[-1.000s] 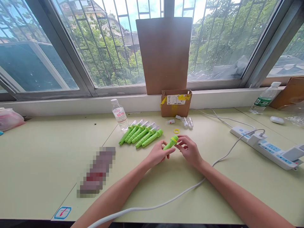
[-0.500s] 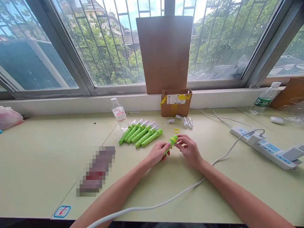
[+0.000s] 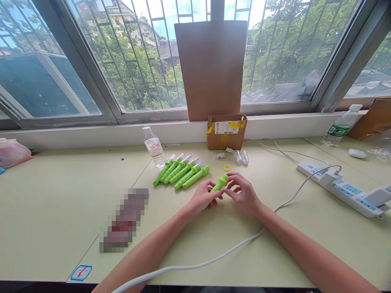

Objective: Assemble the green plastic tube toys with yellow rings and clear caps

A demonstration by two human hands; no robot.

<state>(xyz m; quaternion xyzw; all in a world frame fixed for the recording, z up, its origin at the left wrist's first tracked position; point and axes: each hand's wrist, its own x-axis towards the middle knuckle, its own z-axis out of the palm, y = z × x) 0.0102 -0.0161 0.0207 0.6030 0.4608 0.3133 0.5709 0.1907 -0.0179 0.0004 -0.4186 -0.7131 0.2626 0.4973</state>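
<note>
A green plastic tube with a ridged head and a yellow ring is held above the table. My left hand is closed around its lower part, which the fingers partly hide. At the head end, my right hand pinches the tube's side with thumb and fingers. To the left lies a row of several similar green tubes, most with clear caps; the nearest one shows a bare ridged head. Just beyond my hands are a yellow ring, clear caps and small white pieces.
A water bottle stands behind the tubes, near a small cardboard box. On the right lies a power strip; its white cable runs beneath my right forearm. A second bottle stands at the back right.
My left thumb has slid down off the tube's upper side, so more of the green body shows. The tube leans over slightly more. My right fingers have shifted a little around its head.
</note>
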